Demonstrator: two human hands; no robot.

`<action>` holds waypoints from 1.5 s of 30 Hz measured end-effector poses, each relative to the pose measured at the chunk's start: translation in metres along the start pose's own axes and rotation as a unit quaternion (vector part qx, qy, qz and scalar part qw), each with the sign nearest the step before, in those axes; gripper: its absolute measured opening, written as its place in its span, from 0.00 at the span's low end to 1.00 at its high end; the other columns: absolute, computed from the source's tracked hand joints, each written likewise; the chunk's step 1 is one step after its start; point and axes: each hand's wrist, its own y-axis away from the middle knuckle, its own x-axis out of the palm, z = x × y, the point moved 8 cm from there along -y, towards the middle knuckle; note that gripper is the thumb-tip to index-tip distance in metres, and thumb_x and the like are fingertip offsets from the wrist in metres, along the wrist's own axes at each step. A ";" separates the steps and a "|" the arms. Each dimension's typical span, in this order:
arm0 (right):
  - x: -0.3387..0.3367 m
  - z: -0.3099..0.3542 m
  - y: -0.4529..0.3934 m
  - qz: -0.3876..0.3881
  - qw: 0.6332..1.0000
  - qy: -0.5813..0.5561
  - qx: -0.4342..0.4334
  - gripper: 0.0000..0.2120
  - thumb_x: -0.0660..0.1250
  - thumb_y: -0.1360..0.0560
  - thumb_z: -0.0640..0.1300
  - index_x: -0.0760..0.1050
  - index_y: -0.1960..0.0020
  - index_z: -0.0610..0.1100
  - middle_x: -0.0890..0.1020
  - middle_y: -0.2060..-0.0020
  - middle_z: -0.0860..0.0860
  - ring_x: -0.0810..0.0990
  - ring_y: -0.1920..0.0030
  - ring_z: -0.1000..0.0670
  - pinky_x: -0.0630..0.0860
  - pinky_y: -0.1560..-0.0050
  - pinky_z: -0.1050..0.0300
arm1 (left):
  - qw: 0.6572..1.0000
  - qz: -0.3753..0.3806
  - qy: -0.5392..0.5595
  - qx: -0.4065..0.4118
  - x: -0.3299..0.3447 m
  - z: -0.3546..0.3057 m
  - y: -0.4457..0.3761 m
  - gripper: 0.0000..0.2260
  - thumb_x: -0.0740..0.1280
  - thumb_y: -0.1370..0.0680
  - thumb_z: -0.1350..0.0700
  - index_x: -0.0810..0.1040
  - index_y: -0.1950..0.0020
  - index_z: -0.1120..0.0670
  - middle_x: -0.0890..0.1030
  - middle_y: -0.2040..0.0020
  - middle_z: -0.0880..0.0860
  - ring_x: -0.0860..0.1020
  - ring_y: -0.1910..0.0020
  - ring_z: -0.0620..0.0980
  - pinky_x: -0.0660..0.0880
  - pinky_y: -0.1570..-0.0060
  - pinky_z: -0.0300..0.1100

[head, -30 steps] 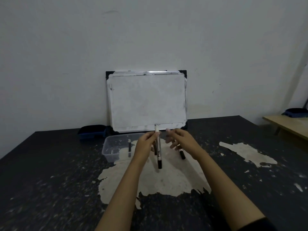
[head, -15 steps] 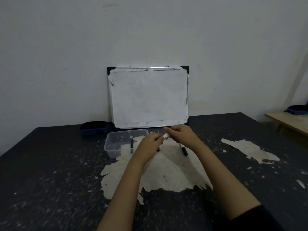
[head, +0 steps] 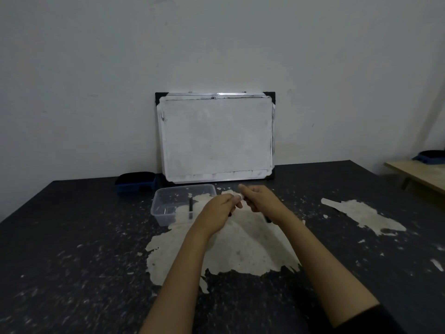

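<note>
Scuffed black table [head: 72, 237], whiteboard [head: 216, 138] propped against the wall behind — just right of the clear tub [head: 161, 216], left hand [head: 216, 209] and right hand [head: 262, 201] meet, fingers of both curled round one marker [head: 240, 196] over the pale worn patch [head: 240, 249].

Head view, position: we look from the person's head, above the near edge of the dark table [head: 72, 237], with both forearms running up from the bottom edge.
Direction: we face forward and slightly down, square on to the whiteboard [head: 216, 138] leaning on the wall [head: 216, 44].
Nearness: the left hand [head: 216, 208] and right hand [head: 262, 201] sit at arm's reach in mid-frame; the marker [head: 239, 195] between them shows only as a small pale tip.
Width: our wide lens takes in the table's far edge and a wooden bench [head: 419, 172] at the right edge.
</note>
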 end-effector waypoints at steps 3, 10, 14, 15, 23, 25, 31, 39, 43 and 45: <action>0.003 0.005 0.003 0.002 1.000 -0.016 -0.020 0.20 0.62 0.18 0.49 0.72 0.68 0.44 0.69 0.74 0.49 0.63 0.75 0.54 0.61 0.71 0.60 | 0.988 0.048 0.138 -0.049 0.005 0.007 0.003 0.17 0.56 0.18 0.46 0.77 0.56 0.54 0.71 0.66 0.49 0.63 0.75 0.43 0.60 0.76 0.34; -0.003 0.019 0.004 -0.021 0.996 -0.010 -0.084 0.20 0.63 0.18 0.49 0.70 0.68 0.46 0.67 0.74 0.51 0.63 0.74 0.56 0.61 0.72 0.63 | 0.912 0.163 0.348 -0.143 0.017 0.010 0.006 0.15 0.57 0.18 0.46 0.74 0.54 0.55 0.69 0.69 0.47 0.59 0.79 0.39 0.53 0.81 0.31; -0.005 0.019 0.007 -0.035 0.993 0.043 -0.105 0.19 0.63 0.18 0.48 0.68 0.67 0.43 0.66 0.75 0.52 0.63 0.74 0.58 0.62 0.70 0.63 | 0.861 0.224 0.417 -0.187 0.029 0.009 0.015 0.14 0.56 0.18 0.47 0.72 0.55 0.55 0.66 0.68 0.47 0.57 0.80 0.39 0.52 0.83 0.30; -0.005 0.019 0.008 -0.038 0.993 0.044 -0.105 0.20 0.63 0.18 0.47 0.68 0.67 0.43 0.66 0.74 0.52 0.63 0.74 0.58 0.62 0.70 0.63 | 0.845 0.242 0.435 -0.195 0.030 0.009 0.017 0.14 0.57 0.18 0.47 0.71 0.55 0.55 0.66 0.68 0.47 0.56 0.80 0.39 0.52 0.83 0.30; -0.054 0.022 0.007 -0.096 0.990 0.064 -0.078 0.23 0.60 0.18 0.52 0.65 0.69 0.45 0.70 0.74 0.47 0.67 0.71 0.50 0.65 0.67 0.58 | 0.732 0.287 0.587 -0.193 0.030 0.022 0.024 0.10 0.63 0.22 0.50 0.72 0.57 0.56 0.67 0.68 0.47 0.54 0.77 0.40 0.57 0.85 0.30; -0.049 0.019 0.008 -0.073 0.992 0.073 -0.069 0.23 0.61 0.18 0.53 0.67 0.70 0.45 0.73 0.75 0.50 0.69 0.72 0.51 0.68 0.67 0.59 | 0.749 0.247 0.589 -0.175 0.030 0.023 0.018 0.12 0.59 0.20 0.48 0.71 0.56 0.55 0.66 0.67 0.47 0.56 0.79 0.40 0.56 0.84 0.30; -0.033 -0.010 0.012 -0.016 0.993 0.113 -0.009 0.17 0.65 0.21 0.55 0.78 0.60 0.43 0.85 0.65 0.49 0.78 0.70 0.56 0.75 0.64 0.62 | 0.763 0.135 0.620 -0.124 0.019 0.024 0.010 0.14 0.57 0.18 0.48 0.75 0.53 0.56 0.73 0.63 0.50 0.74 0.72 0.42 0.70 0.78 0.31; -0.021 -0.025 0.028 -0.011 0.979 0.201 -0.004 0.10 0.77 0.29 0.46 0.82 0.52 0.42 0.83 0.62 0.52 0.77 0.65 0.59 0.73 0.67 0.70 | 0.736 0.025 0.664 -0.132 0.015 0.036 0.007 0.14 0.63 0.20 0.52 0.81 0.51 0.61 0.76 0.60 0.55 0.80 0.62 0.48 0.81 0.64 0.38; -0.009 -0.031 0.035 0.019 0.968 0.249 0.032 0.16 0.81 0.34 0.46 0.80 0.51 0.43 0.82 0.61 0.51 0.78 0.63 0.56 0.73 0.65 0.65 | 0.756 0.007 0.643 -0.123 0.013 0.035 0.007 0.13 0.65 0.21 0.52 0.80 0.47 0.61 0.76 0.58 0.54 0.79 0.60 0.47 0.81 0.52 0.38; -0.007 -0.034 0.036 0.028 0.969 0.241 0.048 0.18 0.82 0.35 0.47 0.80 0.50 0.43 0.83 0.60 0.51 0.78 0.63 0.55 0.74 0.64 0.63 | 0.761 0.004 0.638 -0.117 0.012 0.034 0.007 0.14 0.66 0.22 0.52 0.80 0.45 0.61 0.76 0.56 0.55 0.78 0.58 0.47 0.79 0.48 0.39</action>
